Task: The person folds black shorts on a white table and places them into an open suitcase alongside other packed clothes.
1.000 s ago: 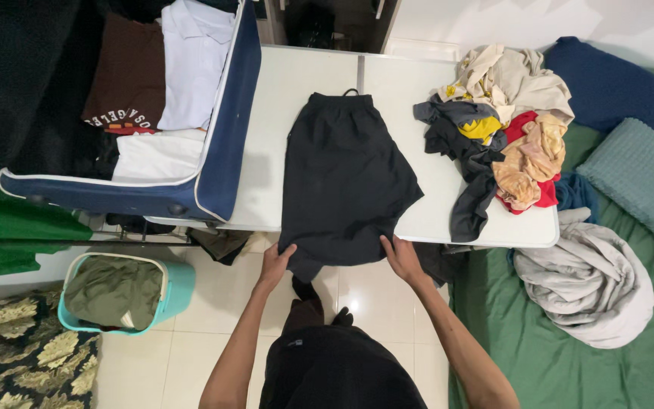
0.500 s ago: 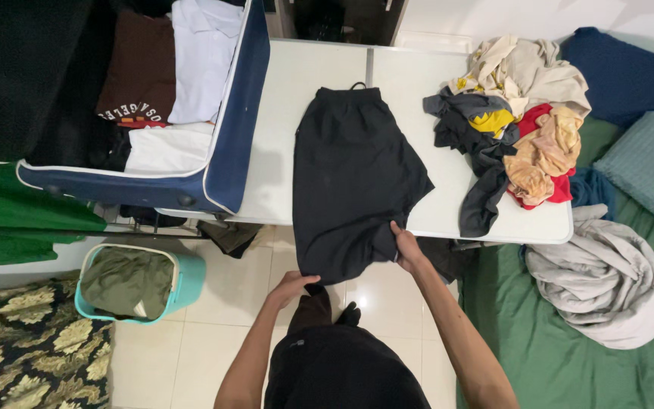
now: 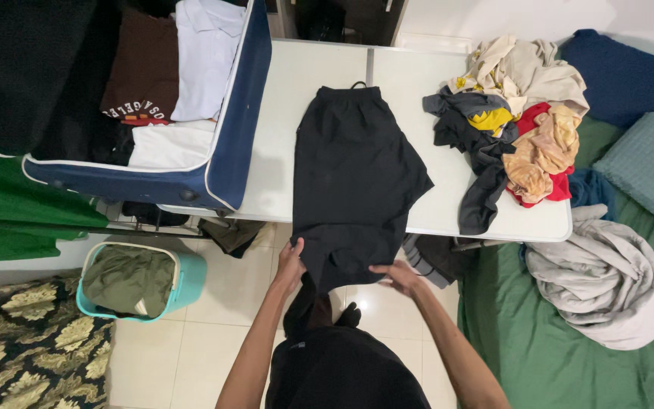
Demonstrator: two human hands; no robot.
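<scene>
Black shorts (image 3: 357,182) are lying flat down the middle of the white worktop (image 3: 297,98), waistband pointing toward twelve o'clock and the leg ends spilling over the near edge at six o'clock, where I am working on them. My left hand (image 3: 291,265) is closing its grip on the hanging hem at about seven o'clock of the garment, fingers pinching the cloth, while my right hand (image 3: 397,276) is gripping the other hanging corner at about five o'clock, the fabric bunching under it. As I judge it, the folding is only just getting going: the shorts are looking spread and smoothed but no fold is showing across them yet, and the lower part is dangling off the edge rather than lying doubled over. A good deal seems to be waiting, since a jumbled heap of clothes (image 3: 512,129) is sitting at two o'clock on the worktop, beige, grey, yellow, red and orange pieces tangled together. At ten o'clock the open navy suitcase (image 3: 228,121) is already holding folded brown and white shirts (image 3: 183,68), so some packing appears finished. A teal basket (image 3: 191,284) with olive cloth is standing on the floor at eight o'clock.
</scene>
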